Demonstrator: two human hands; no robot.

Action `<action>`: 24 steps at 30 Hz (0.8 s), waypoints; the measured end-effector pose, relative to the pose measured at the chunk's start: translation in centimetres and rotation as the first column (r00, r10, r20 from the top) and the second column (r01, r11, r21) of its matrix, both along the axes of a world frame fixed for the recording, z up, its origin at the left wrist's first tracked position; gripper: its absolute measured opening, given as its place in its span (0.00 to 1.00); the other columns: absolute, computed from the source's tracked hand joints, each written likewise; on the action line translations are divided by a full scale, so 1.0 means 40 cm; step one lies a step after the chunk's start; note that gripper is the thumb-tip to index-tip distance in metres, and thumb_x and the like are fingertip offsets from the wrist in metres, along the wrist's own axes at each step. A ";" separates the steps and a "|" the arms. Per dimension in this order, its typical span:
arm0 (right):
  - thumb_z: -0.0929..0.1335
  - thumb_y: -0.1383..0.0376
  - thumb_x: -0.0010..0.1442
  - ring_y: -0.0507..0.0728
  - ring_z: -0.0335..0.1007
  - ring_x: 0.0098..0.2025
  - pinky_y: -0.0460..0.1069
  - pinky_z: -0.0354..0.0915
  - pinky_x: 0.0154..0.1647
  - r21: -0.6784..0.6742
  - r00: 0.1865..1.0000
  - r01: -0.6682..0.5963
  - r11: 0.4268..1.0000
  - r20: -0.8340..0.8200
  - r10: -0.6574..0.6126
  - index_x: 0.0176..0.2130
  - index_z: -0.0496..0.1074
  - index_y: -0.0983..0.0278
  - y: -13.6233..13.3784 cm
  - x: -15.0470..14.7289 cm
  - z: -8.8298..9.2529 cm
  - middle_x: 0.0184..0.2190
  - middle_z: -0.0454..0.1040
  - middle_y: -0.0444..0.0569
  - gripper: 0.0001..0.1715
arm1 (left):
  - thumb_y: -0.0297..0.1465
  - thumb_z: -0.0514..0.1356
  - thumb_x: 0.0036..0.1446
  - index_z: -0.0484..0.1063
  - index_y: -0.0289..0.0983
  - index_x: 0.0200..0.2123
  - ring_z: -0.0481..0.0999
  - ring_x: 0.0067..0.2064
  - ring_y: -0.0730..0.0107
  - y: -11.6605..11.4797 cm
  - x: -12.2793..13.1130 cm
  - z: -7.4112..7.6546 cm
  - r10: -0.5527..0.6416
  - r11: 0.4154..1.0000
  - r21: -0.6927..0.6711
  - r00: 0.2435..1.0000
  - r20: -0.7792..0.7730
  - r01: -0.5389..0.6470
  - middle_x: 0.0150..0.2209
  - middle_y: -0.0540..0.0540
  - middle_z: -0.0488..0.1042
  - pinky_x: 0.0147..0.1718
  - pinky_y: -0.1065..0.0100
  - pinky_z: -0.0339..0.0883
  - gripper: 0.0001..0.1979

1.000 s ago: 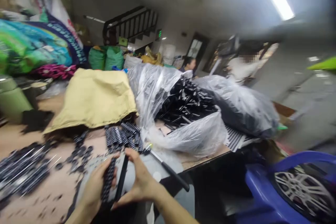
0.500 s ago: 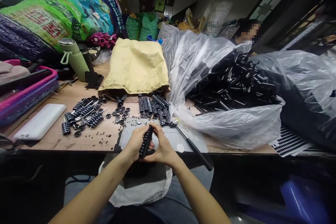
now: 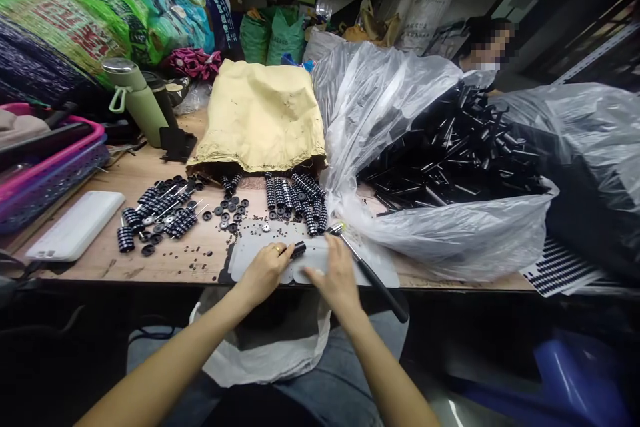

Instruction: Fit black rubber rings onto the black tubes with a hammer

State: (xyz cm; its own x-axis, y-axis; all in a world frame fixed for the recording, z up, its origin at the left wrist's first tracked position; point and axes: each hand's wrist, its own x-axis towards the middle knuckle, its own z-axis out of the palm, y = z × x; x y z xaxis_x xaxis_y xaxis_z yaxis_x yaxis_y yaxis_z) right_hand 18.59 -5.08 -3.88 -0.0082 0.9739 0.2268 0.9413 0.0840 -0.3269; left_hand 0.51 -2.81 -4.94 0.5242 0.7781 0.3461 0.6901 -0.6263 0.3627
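Observation:
My left hand (image 3: 267, 270) is closed around a short black cylinder (image 3: 299, 249), whose end sticks out to the right over the grey mat (image 3: 315, 255). My right hand (image 3: 337, 273) is apart from it, fingers spread, by the head of a black-handled hammer (image 3: 377, 280). Ribbed black rollers (image 3: 285, 195) lie in a group behind the mat. More ribbed rollers (image 3: 163, 203) with metal rods, and small black discs (image 3: 233, 211), are at the left.
A yellow sack (image 3: 265, 113) stands behind the rollers. A clear plastic bag (image 3: 435, 240) of black parts (image 3: 450, 153) fills the right. At left are a white box (image 3: 77, 225), a pink basket (image 3: 90, 130) and a green bottle (image 3: 135, 100). A person (image 3: 483, 47) is behind.
My hands have moved apart. The black piece that both held is now in my left hand alone and points right; my right hand has opened and shifted right towards the hammer head.

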 end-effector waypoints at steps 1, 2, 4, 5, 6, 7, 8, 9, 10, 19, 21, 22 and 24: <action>0.66 0.57 0.52 0.66 0.55 0.52 0.59 0.57 0.47 -0.010 0.984 0.142 0.990 0.107 -0.140 0.49 0.59 0.69 -0.003 0.042 0.006 0.48 0.61 0.62 0.28 | 0.24 0.48 0.58 0.64 0.33 0.49 0.68 0.40 0.65 0.005 -0.010 0.000 -0.032 0.998 0.051 0.998 -0.060 0.035 0.38 0.39 0.69 0.37 0.62 0.64 0.16; 0.63 0.58 0.55 0.66 0.58 0.48 0.59 0.58 0.44 -0.032 0.951 0.242 0.970 0.206 -0.231 0.43 0.64 0.69 -0.005 0.083 0.016 0.44 0.64 0.62 0.20 | 0.25 0.48 0.58 0.64 0.33 0.49 0.68 0.40 0.65 0.008 -0.020 0.002 -0.048 0.994 0.091 0.993 -0.111 0.058 0.39 0.39 0.70 0.37 0.62 0.63 0.16; 0.59 0.59 0.59 0.64 0.63 0.41 0.55 0.59 0.39 -0.087 0.907 0.322 0.943 0.314 -0.281 0.34 0.65 0.68 -0.013 0.142 0.042 0.35 0.67 0.59 0.15 | 0.25 0.49 0.58 0.64 0.35 0.49 0.68 0.41 0.64 0.012 -0.032 0.010 -0.047 0.987 0.141 0.982 -0.183 0.073 0.39 0.41 0.71 0.38 0.61 0.60 0.16; 0.58 0.59 0.60 0.62 0.64 0.38 0.53 0.59 0.36 -0.121 0.915 0.314 0.942 0.303 -0.266 0.33 0.65 0.68 -0.019 0.156 0.058 0.32 0.68 0.57 0.15 | 0.24 0.48 0.58 0.64 0.35 0.49 0.68 0.41 0.65 0.012 -0.035 0.014 -0.037 0.985 0.157 0.979 -0.202 0.070 0.39 0.41 0.71 0.40 0.60 0.59 0.16; 0.56 0.59 0.61 0.59 0.65 0.34 0.50 0.59 0.33 -0.150 0.938 0.288 0.946 0.244 -0.247 0.33 0.64 0.67 -0.028 0.159 0.076 0.29 0.68 0.54 0.15 | 0.24 0.48 0.58 0.64 0.36 0.49 0.68 0.41 0.65 0.010 -0.036 0.017 -0.027 0.984 0.169 0.977 -0.213 0.064 0.40 0.41 0.71 0.41 0.59 0.58 0.16; 0.55 0.58 0.62 0.57 0.65 0.30 0.48 0.58 0.30 -0.171 0.963 0.251 0.953 0.147 -0.227 0.33 0.63 0.65 -0.039 0.151 0.093 0.27 0.68 0.51 0.16 | 0.23 0.47 0.58 0.64 0.36 0.49 0.68 0.41 0.65 0.008 -0.036 0.019 -0.018 0.983 0.177 0.975 -0.220 0.058 0.41 0.42 0.71 0.42 0.58 0.57 0.17; 0.53 0.57 0.63 0.55 0.64 0.27 0.47 0.57 0.28 -0.181 0.978 0.209 0.961 0.032 -0.206 0.33 0.62 0.64 -0.052 0.136 0.108 0.25 0.67 0.48 0.18 | 0.23 0.47 0.58 0.64 0.37 0.49 0.68 0.42 0.65 0.006 -0.035 0.021 -0.008 0.982 0.181 0.974 -0.227 0.050 0.41 0.41 0.71 0.44 0.57 0.56 0.17; 0.51 0.56 0.63 0.53 0.63 0.24 0.45 0.56 0.26 -0.182 0.980 0.166 0.969 -0.076 -0.182 0.33 0.61 0.64 -0.066 0.116 0.119 0.22 0.66 0.46 0.20 | 0.23 0.47 0.58 0.64 0.37 0.50 0.68 0.43 0.64 0.004 -0.034 0.022 0.001 0.982 0.183 0.973 -0.233 0.042 0.42 0.41 0.71 0.45 0.56 0.56 0.18; 0.49 0.55 0.64 0.52 0.62 0.22 0.45 0.55 0.25 -0.178 0.976 0.127 0.976 -0.154 -0.155 0.32 0.61 0.63 -0.080 0.094 0.125 0.21 0.65 0.44 0.22 | 0.23 0.46 0.57 0.64 0.37 0.50 0.67 0.44 0.64 0.001 -0.033 0.022 0.011 0.983 0.182 0.971 -0.237 0.034 0.42 0.41 0.71 0.45 0.55 0.55 0.18; 0.47 0.54 0.64 0.51 0.60 0.18 0.45 0.51 0.21 -0.267 0.981 -0.038 0.963 -0.195 -0.015 0.25 0.59 0.62 -0.115 -0.002 0.173 0.16 0.62 0.43 0.26 | 0.35 0.47 0.59 0.57 0.28 0.55 0.58 0.57 0.58 -0.044 0.031 -0.001 0.067 0.988 0.149 0.965 -0.254 -0.030 0.54 0.36 0.62 0.55 0.56 0.48 0.23; 0.46 0.55 0.64 0.51 0.61 0.18 0.44 0.53 0.21 -0.187 0.960 -0.086 0.979 -0.279 0.031 0.26 0.60 0.62 -0.112 -0.037 0.197 0.17 0.64 0.44 0.27 | 0.41 0.46 0.57 0.53 0.26 0.57 0.51 0.60 0.56 -0.059 0.053 -0.014 0.074 0.991 0.127 0.966 -0.249 -0.043 0.57 0.34 0.56 0.56 0.56 0.45 0.30; 0.45 0.55 0.64 0.51 0.62 0.19 0.44 0.54 0.22 -0.176 0.958 -0.122 0.977 -0.277 0.069 0.27 0.61 0.62 -0.109 -0.058 0.200 0.18 0.65 0.45 0.27 | 0.41 0.45 0.57 0.51 0.25 0.57 0.50 0.60 0.56 -0.065 0.061 -0.021 0.070 0.992 0.123 0.966 -0.251 -0.039 0.58 0.33 0.55 0.56 0.56 0.44 0.30; 0.46 0.56 0.64 0.52 0.64 0.21 0.45 0.54 0.22 -0.234 0.970 -0.196 0.952 -0.189 0.153 0.30 0.64 0.64 -0.102 -0.095 0.186 0.20 0.68 0.47 0.27 | 0.36 0.44 0.58 0.50 0.24 0.57 0.50 0.60 0.58 -0.069 0.066 -0.035 0.056 0.990 0.136 0.966 -0.254 -0.022 0.58 0.33 0.55 0.56 0.56 0.45 0.28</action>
State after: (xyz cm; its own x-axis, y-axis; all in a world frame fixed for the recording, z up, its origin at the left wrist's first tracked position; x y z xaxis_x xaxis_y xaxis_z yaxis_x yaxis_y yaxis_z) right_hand 14.78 -9.14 3.56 -0.1663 0.9860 -0.0098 0.8495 0.1383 -0.5092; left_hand 3.16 -5.57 -6.33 0.5791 0.7563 0.3045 0.7738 -0.6275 0.0868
